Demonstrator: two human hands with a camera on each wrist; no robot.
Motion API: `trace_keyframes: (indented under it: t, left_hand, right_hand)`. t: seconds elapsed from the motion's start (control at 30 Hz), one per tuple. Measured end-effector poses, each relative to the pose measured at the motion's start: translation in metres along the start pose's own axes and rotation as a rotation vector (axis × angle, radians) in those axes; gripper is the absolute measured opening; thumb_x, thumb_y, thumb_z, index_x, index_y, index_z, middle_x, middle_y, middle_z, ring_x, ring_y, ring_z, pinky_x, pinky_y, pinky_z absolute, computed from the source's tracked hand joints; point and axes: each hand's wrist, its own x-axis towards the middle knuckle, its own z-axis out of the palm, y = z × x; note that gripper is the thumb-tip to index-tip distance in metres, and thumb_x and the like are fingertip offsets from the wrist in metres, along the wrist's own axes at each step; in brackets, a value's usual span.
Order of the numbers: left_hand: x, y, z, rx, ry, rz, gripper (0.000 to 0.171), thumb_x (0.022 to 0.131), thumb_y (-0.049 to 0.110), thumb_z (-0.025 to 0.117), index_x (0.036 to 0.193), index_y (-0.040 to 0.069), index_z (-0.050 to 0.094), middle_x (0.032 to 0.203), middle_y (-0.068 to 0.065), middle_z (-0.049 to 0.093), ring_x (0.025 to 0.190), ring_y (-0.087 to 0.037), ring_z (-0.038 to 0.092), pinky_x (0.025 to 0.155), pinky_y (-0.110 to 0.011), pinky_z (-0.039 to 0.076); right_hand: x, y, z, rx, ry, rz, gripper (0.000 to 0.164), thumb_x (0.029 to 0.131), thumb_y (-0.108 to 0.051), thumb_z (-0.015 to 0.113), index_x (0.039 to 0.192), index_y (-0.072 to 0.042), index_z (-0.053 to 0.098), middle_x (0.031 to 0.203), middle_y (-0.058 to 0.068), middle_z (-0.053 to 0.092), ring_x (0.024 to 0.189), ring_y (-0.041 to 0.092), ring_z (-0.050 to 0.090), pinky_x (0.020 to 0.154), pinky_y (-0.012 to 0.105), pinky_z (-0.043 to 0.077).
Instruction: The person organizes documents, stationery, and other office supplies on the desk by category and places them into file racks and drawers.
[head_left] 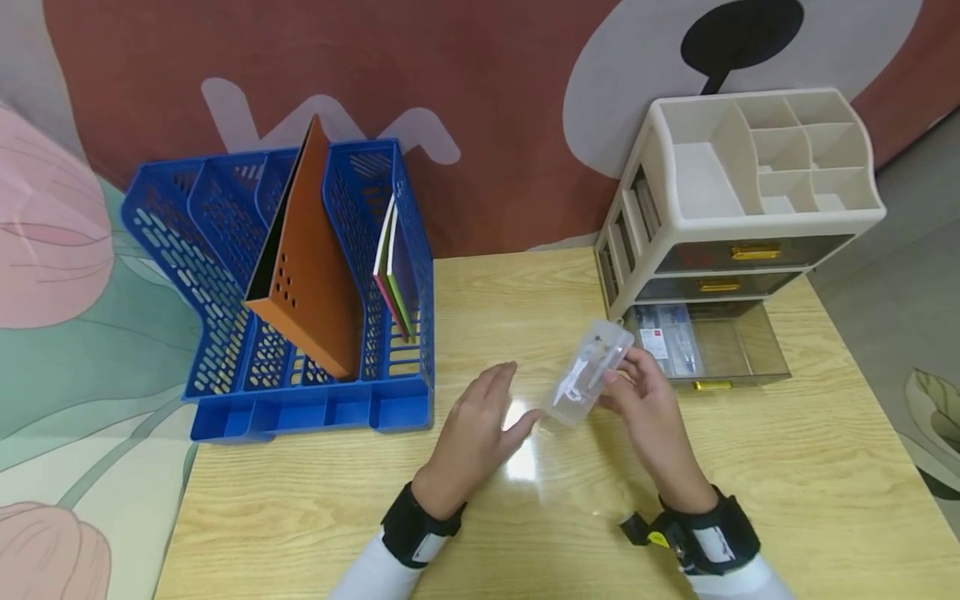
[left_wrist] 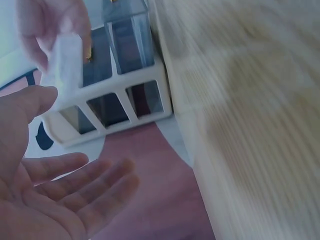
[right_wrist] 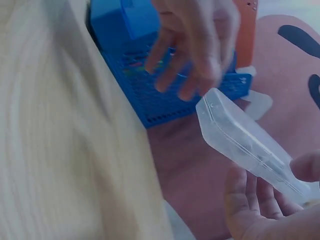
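Note:
My right hand (head_left: 647, 408) holds a clear plastic case (head_left: 588, 375), thumb on top and fingers beneath it. In the right wrist view the case (right_wrist: 245, 142) is long, frosted and closed, with a seam along its side. Something small and pale shows inside it. My left hand (head_left: 476, 433) is beside the case's lower end, fingers extended and thumb tip close to its corner. From the left wrist, the palm of this hand (left_wrist: 55, 195) faces up with nothing in it.
A cream desk organizer (head_left: 780, 218) stands at the right; its clear bottom drawer (head_left: 742, 342) is pulled out, with packaged items (head_left: 671, 337) inside. At the left, a blue file rack (head_left: 307, 408) holds an orange folder (head_left: 318, 275) and thin booklets (head_left: 396, 275). All stand on a wooden table (head_left: 510, 308).

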Motion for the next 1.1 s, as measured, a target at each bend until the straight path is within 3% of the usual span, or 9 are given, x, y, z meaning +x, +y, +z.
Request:
trace_keyframes:
  t: [0.23, 0.43, 0.47, 0.57, 0.73, 0.97, 1.1]
  left_hand:
    - [-0.008, -0.016, -0.008, 0.036, -0.024, -0.044, 0.062, 0.091, 0.033, 0.080, 0.138, -0.002, 0.060, 0.134, -0.019, 0.066, 0.122, -0.032, 0.068, 0.102, -0.043, 0.057]
    - [-0.020, -0.029, -0.014, 0.084, -0.081, -0.044, 0.062, 0.092, 0.035, 0.078, 0.141, 0.002, 0.059, 0.140, -0.018, 0.064, 0.126, -0.033, 0.065, 0.102, -0.049, 0.057]
    - [-0.022, -0.031, -0.015, 0.088, -0.090, -0.035, 0.062, 0.092, 0.035, 0.077, 0.142, 0.003, 0.059, 0.141, -0.018, 0.063, 0.127, -0.034, 0.064, 0.102, -0.050, 0.056]
    - [-0.027, -0.037, -0.018, 0.099, -0.123, 0.001, 0.061, 0.093, 0.034, 0.075, 0.144, 0.005, 0.057, 0.144, -0.018, 0.061, 0.130, -0.035, 0.062, 0.105, -0.050, 0.054]
    - [-0.035, -0.048, -0.025, 0.125, -0.196, 0.093, 0.060, 0.094, 0.031, 0.073, 0.144, 0.004, 0.055, 0.149, -0.019, 0.057, 0.135, -0.035, 0.057, 0.112, -0.050, 0.049]
    - [-0.044, -0.057, -0.037, 0.160, -0.240, 0.165, 0.064, 0.095, 0.033, 0.073, 0.148, 0.005, 0.053, 0.153, -0.021, 0.052, 0.142, -0.039, 0.051, 0.119, -0.050, 0.040]
    - [-0.046, -0.058, -0.041, 0.180, -0.254, 0.199, 0.066, 0.095, 0.035, 0.071, 0.151, 0.006, 0.050, 0.157, -0.020, 0.048, 0.145, -0.039, 0.047, 0.121, -0.051, 0.037]
  right_hand:
    - [-0.012, -0.017, -0.028, -0.060, 0.030, -0.031, 0.044, 0.108, -0.016, 0.054, 0.149, 0.000, 0.047, 0.122, -0.010, 0.067, 0.107, 0.004, 0.067, 0.083, 0.022, 0.061]
    - [-0.013, -0.026, -0.060, -0.133, 0.039, -0.030, 0.053, 0.107, -0.020, 0.057, 0.154, 0.001, 0.044, 0.121, -0.013, 0.067, 0.104, 0.002, 0.066, 0.081, 0.017, 0.059]
    - [-0.012, -0.027, -0.066, -0.134, 0.045, -0.024, 0.053, 0.107, -0.019, 0.057, 0.154, 0.001, 0.044, 0.122, -0.013, 0.066, 0.104, 0.001, 0.066, 0.081, 0.016, 0.059]
    - [-0.010, -0.031, -0.084, -0.280, 0.063, 0.004, 0.054, 0.108, -0.026, 0.055, 0.156, -0.006, 0.043, 0.131, -0.011, 0.064, 0.106, -0.003, 0.064, 0.081, 0.014, 0.058]
    - [-0.003, -0.039, -0.111, -0.525, 0.071, 0.068, 0.057, 0.109, -0.038, 0.048, 0.159, -0.012, 0.041, 0.147, 0.014, 0.056, 0.105, -0.008, 0.060, 0.080, 0.010, 0.055]
    - [0.013, -0.043, -0.141, -0.601, -0.018, 0.141, 0.063, 0.109, -0.043, 0.043, 0.162, -0.010, 0.033, 0.155, 0.027, 0.045, 0.105, -0.010, 0.056, 0.078, 0.010, 0.055]
    - [0.022, -0.045, -0.154, -0.659, -0.077, 0.209, 0.068, 0.109, -0.048, 0.040, 0.163, -0.009, 0.029, 0.158, 0.029, 0.041, 0.112, 0.005, 0.059, 0.076, 0.011, 0.054]
